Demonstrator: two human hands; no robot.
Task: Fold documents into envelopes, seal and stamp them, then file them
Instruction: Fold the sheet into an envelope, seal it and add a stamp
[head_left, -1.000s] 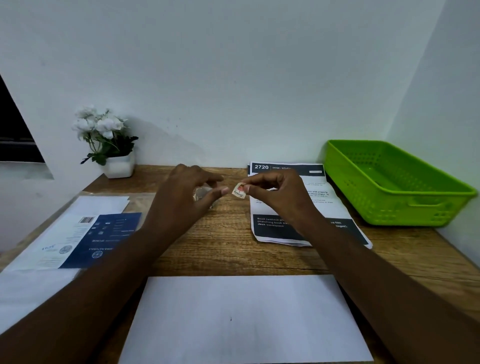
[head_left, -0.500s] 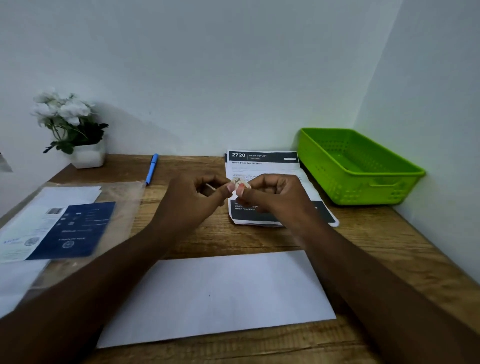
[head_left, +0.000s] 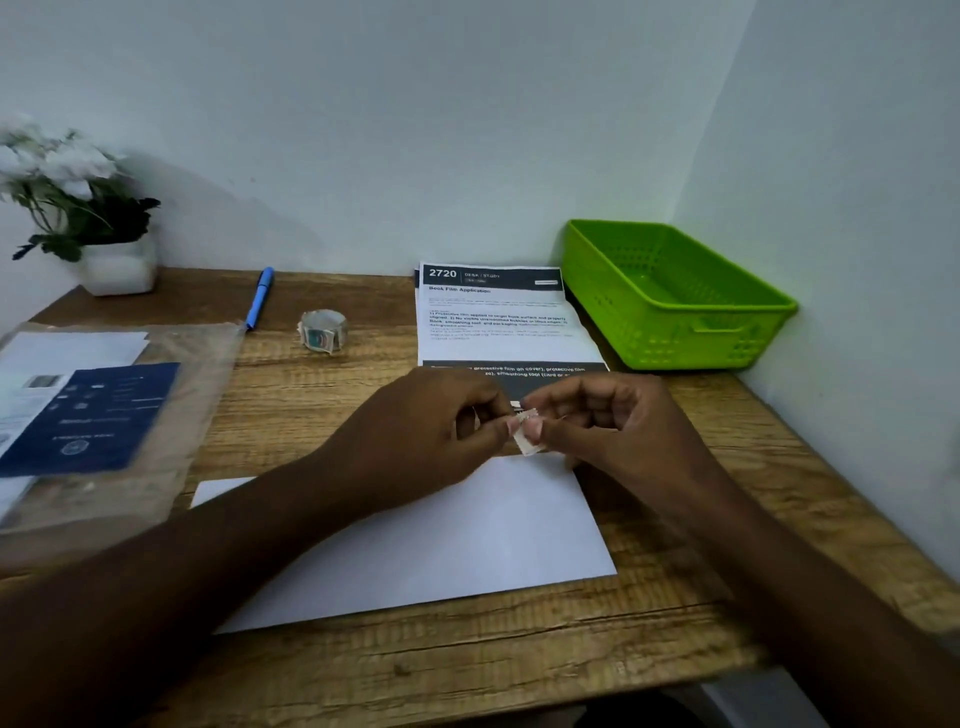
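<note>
Stamping looks to be the step in hand. Nearest, at six o'clock on the wooden desk (head_left: 322, 410), lies a plain white envelope (head_left: 441, 545), flat and face up. Just above its far right corner both hands meet: the left hand (head_left: 431, 436) and the right hand (head_left: 613, 431) together pinch a small postage stamp (head_left: 527, 434) between fingertips and thumbs, held in the air just off the paper. Whether a backing is being peeled I cannot tell; the piece is too small.

My judgement is that the next move calls for lowering the stamp squarely onto that upper right corner and pressing it flat, with one hand free to steady the envelope.

Farther, at nine o'clock, a clear plastic sleeve (head_left: 208, 364) holds a dark blue leaflet (head_left: 98, 415) and white sheets. At eleven o'clock sits a roll of stamps (head_left: 322, 331), with a blue pen (head_left: 260, 296) just beyond it. At twelve o'clock a printed sheet (head_left: 493, 322) lies flat. At two o'clock the green plastic basket (head_left: 670, 291), probably the filing place, shows nothing inside. A potted white flower (head_left: 78, 208) stands at ten o'clock.
</note>
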